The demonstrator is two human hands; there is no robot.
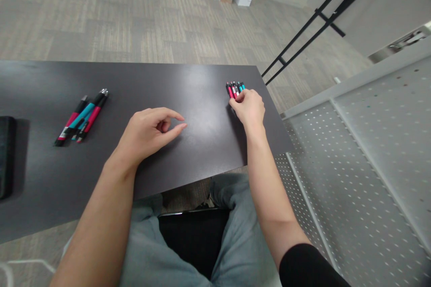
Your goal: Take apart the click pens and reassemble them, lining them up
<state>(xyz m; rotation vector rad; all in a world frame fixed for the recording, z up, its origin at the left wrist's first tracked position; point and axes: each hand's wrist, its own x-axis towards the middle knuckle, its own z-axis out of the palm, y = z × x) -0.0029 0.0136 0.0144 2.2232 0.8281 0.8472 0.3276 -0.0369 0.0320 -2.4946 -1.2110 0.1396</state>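
Note:
On the dark table, a row of pens (pixel 230 91) in pink-red, black and turquoise lies side by side near the far right corner. My right hand (pixel 249 105) is over the near end of that row, thumb and fingers closed around the pens; its palm and fingers hide their lower parts. My left hand (pixel 151 131) hovers above the table's middle, holding nothing, with a gap between thumb and forefinger and the other fingers curled. Farther left lies a loose pile of pens (pixel 82 116), pink-red and turquoise with black parts, some crossing over others.
A black object (pixel 6 157) sits at the table's left side, partly cut off by the frame. The dark table (pixel 188 166) ends close to my legs. White perforated panels (pixel 353 157) and a black metal frame (pixel 303 27) stand to the right.

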